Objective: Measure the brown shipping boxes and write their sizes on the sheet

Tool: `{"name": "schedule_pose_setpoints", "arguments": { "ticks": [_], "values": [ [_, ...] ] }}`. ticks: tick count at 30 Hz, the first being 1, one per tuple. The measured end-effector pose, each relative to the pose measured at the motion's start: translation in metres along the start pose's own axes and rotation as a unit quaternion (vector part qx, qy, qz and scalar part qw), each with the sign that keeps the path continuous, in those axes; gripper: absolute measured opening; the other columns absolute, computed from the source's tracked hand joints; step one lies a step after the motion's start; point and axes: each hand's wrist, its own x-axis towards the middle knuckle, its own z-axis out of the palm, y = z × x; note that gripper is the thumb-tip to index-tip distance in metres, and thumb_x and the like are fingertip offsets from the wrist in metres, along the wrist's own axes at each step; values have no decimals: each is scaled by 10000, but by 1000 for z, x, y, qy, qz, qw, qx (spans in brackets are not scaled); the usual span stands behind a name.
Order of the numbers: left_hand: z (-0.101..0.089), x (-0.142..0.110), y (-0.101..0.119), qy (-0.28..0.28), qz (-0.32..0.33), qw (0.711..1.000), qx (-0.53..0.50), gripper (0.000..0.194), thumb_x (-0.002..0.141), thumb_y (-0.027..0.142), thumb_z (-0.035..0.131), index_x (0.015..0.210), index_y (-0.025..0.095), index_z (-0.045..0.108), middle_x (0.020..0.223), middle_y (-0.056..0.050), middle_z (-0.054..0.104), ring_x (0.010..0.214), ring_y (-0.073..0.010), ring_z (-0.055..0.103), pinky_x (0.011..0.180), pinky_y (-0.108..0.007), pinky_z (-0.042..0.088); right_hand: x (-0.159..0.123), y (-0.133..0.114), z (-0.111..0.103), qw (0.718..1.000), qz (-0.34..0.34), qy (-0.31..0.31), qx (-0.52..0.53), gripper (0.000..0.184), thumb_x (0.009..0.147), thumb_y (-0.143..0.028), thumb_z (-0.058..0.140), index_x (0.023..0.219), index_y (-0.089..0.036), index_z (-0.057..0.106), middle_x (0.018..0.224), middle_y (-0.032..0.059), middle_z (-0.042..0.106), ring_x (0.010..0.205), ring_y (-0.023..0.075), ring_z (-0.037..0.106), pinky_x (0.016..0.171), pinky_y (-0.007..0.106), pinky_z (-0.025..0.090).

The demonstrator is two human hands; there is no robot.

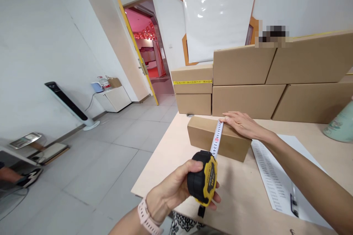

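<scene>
A black and yellow tape measure [202,178] sits in my left hand [179,180], the fingers wrapped round its case and the thumb on top. Its white blade [216,141] runs out over a small brown cardboard box [202,134] on the table. At the blade's far end, my right hand [241,123] rests on the box's top, thumb and fingertips pinching the tape's tip near the back edge. A printed sheet [271,176] lies right of the box under my right forearm, with a pen [294,200] on it.
Stacked cardboard boxes [248,99] line the table's back edge. A pale green container [342,125] stands at the right. On the floor to the left are a tower fan [67,104], a white cabinet [114,99] and a platform scale [52,153]. A person's foot [30,177] shows at far left.
</scene>
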Motion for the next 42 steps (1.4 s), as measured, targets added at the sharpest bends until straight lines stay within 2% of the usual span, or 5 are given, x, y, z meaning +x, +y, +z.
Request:
{"name": "schedule_pose_setpoints", "arguments": {
  "ticks": [7, 13, 26, 34, 42],
  "values": [
    [3, -15, -1, -19, 84, 974, 208, 832, 577, 229, 791, 1342, 250, 467, 987, -27, 594, 810, -190, 616, 711, -322, 501, -28, -26, -19, 968, 12, 157, 197, 445, 902, -570, 491, 1145, -262, 702, 1141, 68, 724, 1063, 271, 641, 912, 430, 511],
    [-12, -42, -4, 21, 102, 840, 533, 1069, 618, 315, 803, 1529, 307, 244, 1401, -125, 478, 1237, -366, 461, 1057, -536, 347, -101, -30, -31, 934, 56, 246, 252, 290, 759, -550, 707, 930, -329, 784, 952, 32, 769, 867, 263, 703, 763, 410, 587],
    [-25, 4, -48, -6, 127, 717, 686, 1253, 530, 263, 793, 1543, 349, 59, 1359, -113, 492, 1219, -367, 468, 1021, -519, 389, -148, -98, 90, 941, -73, 207, 257, 502, 887, -248, 574, 1295, -539, 575, 1109, -73, 747, 934, 256, 739, 798, 435, 627],
    [-58, 13, -31, 153, 60, 594, 788, 983, 563, 198, 579, 1487, 176, 244, 1220, -167, 543, 1086, -370, 534, 860, -497, 456, -206, 0, 76, 880, 438, 182, -12, 431, 860, -658, 421, 924, -266, 587, 779, 65, 737, 630, 321, 685, 505, 439, 495],
    [-73, 29, -22, 222, 30, 531, 817, 870, 675, 259, 539, 1482, 151, 235, 1206, -169, 567, 1137, -355, 542, 817, -451, 475, -210, 40, 80, 917, 386, 92, 45, 277, 842, -401, 453, 980, -239, 630, 667, 29, 698, 597, 270, 646, 554, 375, 446]
  ]
}}
